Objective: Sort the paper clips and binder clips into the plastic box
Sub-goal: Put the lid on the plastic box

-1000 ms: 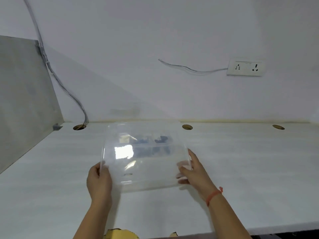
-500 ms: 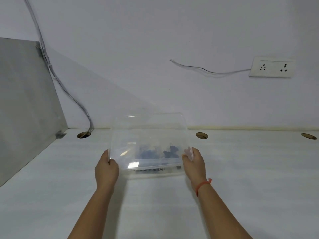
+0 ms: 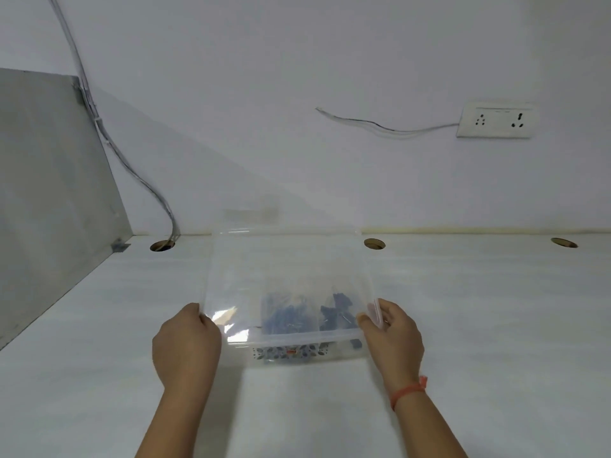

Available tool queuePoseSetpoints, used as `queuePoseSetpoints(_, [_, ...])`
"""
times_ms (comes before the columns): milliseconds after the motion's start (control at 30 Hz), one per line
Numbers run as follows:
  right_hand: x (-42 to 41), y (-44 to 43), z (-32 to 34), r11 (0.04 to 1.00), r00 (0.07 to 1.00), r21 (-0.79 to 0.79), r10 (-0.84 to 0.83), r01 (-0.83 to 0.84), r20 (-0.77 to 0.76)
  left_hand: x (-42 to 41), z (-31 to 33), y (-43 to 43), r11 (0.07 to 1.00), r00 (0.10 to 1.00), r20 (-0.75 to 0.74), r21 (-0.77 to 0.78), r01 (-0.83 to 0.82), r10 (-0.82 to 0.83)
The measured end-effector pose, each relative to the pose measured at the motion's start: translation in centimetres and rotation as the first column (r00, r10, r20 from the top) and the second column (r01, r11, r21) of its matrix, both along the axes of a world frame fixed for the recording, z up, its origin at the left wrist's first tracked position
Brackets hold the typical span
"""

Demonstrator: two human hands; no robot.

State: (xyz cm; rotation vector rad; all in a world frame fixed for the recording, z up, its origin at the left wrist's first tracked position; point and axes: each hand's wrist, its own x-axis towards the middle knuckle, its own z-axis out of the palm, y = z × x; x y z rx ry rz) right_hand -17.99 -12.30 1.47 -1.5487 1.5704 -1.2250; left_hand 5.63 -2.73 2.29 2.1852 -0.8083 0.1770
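A clear plastic box (image 3: 287, 353) stands on the white table in front of me. Above it I hold its transparent lid (image 3: 284, 269), tilted with the near edge low over the box. My left hand (image 3: 185, 342) grips the lid's near left corner and my right hand (image 3: 393, 338) grips its near right corner. Through the lid I see blue paper clips (image 3: 286, 317) in one compartment and dark binder clips (image 3: 337, 314) in the compartment to their right. The box's front wall carries a small patterned label.
The white table (image 3: 479, 325) runs to a wall with three cable holes (image 3: 374, 243) along its back edge. A grey panel (image 3: 49, 193) borders the left side, with cables (image 3: 139, 173) dropping into the left hole. A wall socket (image 3: 497, 120) sits upper right.
Both hands carried the lid away from me and lowered its near edge over the box. The view has tipped upward and shifted, showing more wall.
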Motion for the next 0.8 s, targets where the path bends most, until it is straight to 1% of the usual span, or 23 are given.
queuePoseSetpoints(67, [-1.6, 1.6, 0.3, 1.000, 1.000, 0.004, -0.007, 0.007, -0.007, -1.0, 0.1, 1.7, 0.999, 1.000, 0.024, 0.048, 0.004, -0.006])
queuePoseSetpoints(133, [-2.8, 3.2, 0.6, 1.000, 0.998, -0.013, -0.009, 0.008, -0.054, -1.8, 0.5, 3.3, 0.995, 0.999, 0.026, 0.097, 0.018, -0.021])
queuePoseSetpoints(267, [-3.3, 3.5, 1.5, 0.996, 0.989, -0.084, -0.022, 0.010, -0.149, -1.5, 1.7, 3.1, 0.995, 0.998, 0.051, 0.096, 0.016, -0.021])
queuePoseSetpoints(333, [-3.8, 3.6, 1.8, 0.995, 0.987, -0.097, -0.020, 0.005, -0.158, -1.6, 2.0, 2.9, 0.996, 0.999, 0.025, 0.077, 0.040, -0.042])
queuePoseSetpoints(367, [-4.0, 3.2, 1.8, 0.996, 0.987, -0.092, -0.015, 0.000, -0.162, -1.5, 2.1, 2.7, 0.995, 0.999, -0.008, 0.087, 0.052, -0.052])
queuePoseSetpoints(433, [-5.6, 5.8, 1.1, 0.999, 0.974, -0.043, 0.009, -0.019, -0.225, -2.6, 0.8, 5.3, 0.984, 0.996, -0.071, 0.165, 0.068, -0.057])
queuePoseSetpoints(500, [-6.0, 5.3, 0.4, 0.999, 0.967, 0.000, 0.039, -0.040, -0.251, -2.3, -0.2, 5.4, 0.984, 0.993, -0.096, 0.157, 0.087, -0.073])
queuePoseSetpoints(567, [-5.8, 4.9, 0.5, 0.998, 0.954, 0.028, 0.061, -0.055, -0.294, -2.2, -0.2, 5.2, 0.984, 0.994, -0.093, 0.164, 0.071, -0.057])
queuePoseSetpoints(667, [-6.0, 4.2, 0.8, 0.997, 0.952, 0.054, 0.075, -0.062, -0.296, -2.0, -0.2, 4.8, 0.987, 0.996, -0.072, 0.144, 0.064, -0.054])
queuePoseSetpoints(800, [-6.3, 4.3, 0.7, 0.993, 0.939, 0.080, 0.114, -0.092, -0.326, -1.6, -0.4, 4.8, 0.976, 0.997, -0.055, 0.207, 0.062, -0.052])
